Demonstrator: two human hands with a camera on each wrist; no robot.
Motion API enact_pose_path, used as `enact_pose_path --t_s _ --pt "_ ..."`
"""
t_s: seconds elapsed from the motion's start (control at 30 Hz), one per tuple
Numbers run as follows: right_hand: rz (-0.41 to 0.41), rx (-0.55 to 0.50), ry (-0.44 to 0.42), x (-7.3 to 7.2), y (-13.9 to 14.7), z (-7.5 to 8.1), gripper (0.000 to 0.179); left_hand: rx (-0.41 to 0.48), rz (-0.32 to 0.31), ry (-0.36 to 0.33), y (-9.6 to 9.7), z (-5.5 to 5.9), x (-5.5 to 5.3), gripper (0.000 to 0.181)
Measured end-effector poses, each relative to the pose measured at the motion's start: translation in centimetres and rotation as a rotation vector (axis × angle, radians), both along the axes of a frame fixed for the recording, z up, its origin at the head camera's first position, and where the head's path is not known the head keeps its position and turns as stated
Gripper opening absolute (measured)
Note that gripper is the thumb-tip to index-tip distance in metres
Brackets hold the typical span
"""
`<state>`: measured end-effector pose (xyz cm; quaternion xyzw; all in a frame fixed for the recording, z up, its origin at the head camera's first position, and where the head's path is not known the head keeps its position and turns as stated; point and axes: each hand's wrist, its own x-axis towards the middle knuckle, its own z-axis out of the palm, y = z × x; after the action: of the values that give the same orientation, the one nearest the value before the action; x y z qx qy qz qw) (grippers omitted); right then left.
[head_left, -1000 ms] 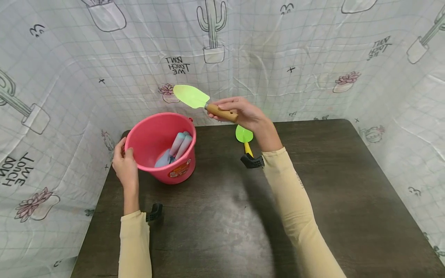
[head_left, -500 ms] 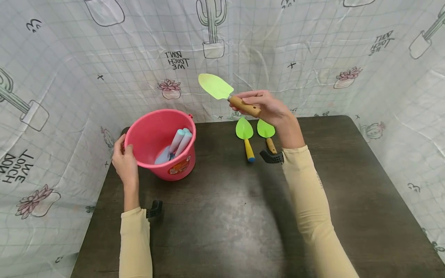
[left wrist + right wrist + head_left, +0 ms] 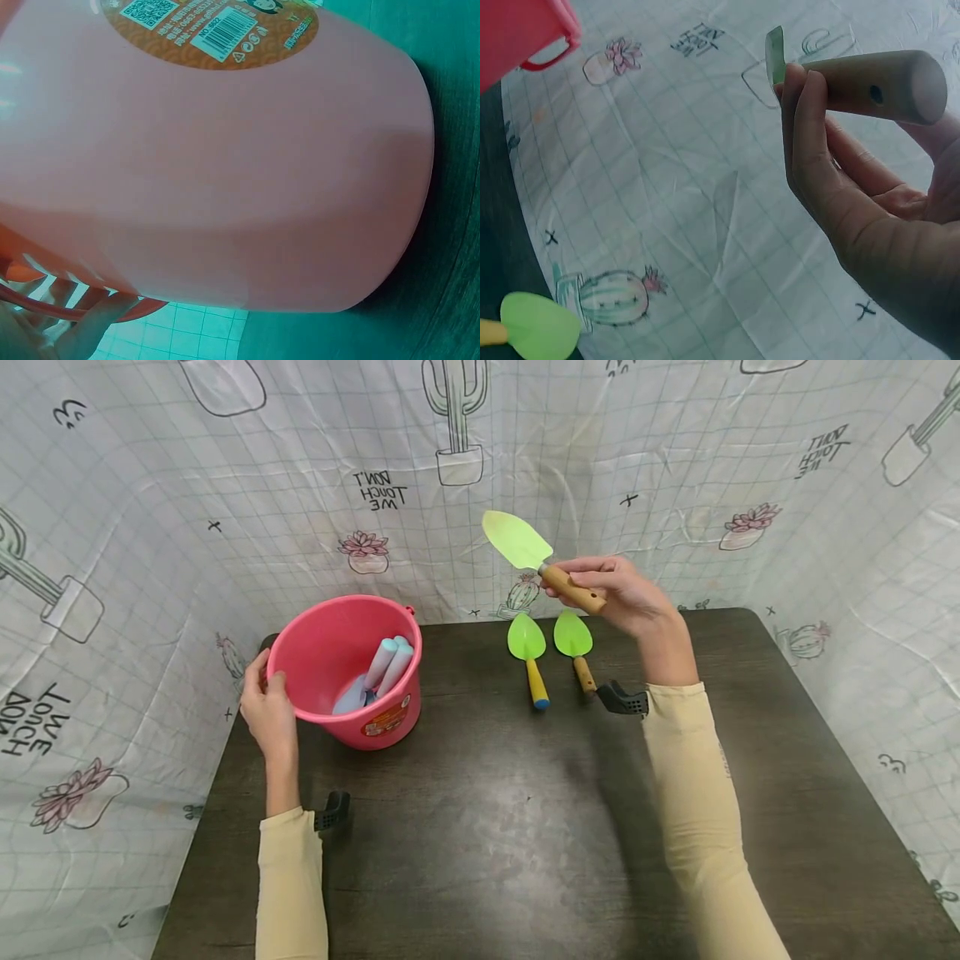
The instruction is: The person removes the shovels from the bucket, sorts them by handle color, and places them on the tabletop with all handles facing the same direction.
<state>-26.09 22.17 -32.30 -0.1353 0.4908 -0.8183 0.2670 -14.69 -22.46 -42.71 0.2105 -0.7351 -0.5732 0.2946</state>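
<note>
My left hand (image 3: 268, 710) grips the rim of a pink bucket (image 3: 307, 647) at its left side; in the left wrist view the bucket's wall (image 3: 247, 165) fills most of the frame. Inside the bucket lie several small tools with pale blue handles (image 3: 393, 670), their heads partly hidden. My right hand (image 3: 622, 595) pinches a trowel (image 3: 517, 538) by its wooden handle, held in the air with its light green blade toward the upper left. In the right wrist view, fingers and thumb (image 3: 855, 161) hold that wooden handle (image 3: 889, 86).
Two green-bladed trowels lie side by side at the table's back: one yellow-handled (image 3: 536, 681), one wooden-handled (image 3: 583, 672). The dark wooden table (image 3: 465, 827) meets a cactus-printed cloth (image 3: 555, 468) at the back and sides.
My right hand has carried the trowel from near the bucket to the right, above the lying trowels, uncovering the wooden-handled one on the table. My left hand stays on the bucket.
</note>
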Motion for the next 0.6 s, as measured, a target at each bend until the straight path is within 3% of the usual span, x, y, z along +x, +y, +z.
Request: enact_pose_path --t_s 0.27,0.6 --pt "-0.003 0.026 -0.006 0.2 2.2 -1.0 0.028 0.007 0.000 -0.007 0.0 0.1 0.0 0.037" --pt "-0.114 0.071 -0.094 0.0 5.1 -2.4 0.026 -0.012 -0.017 0.021 -0.1 0.1 0.0 0.038"
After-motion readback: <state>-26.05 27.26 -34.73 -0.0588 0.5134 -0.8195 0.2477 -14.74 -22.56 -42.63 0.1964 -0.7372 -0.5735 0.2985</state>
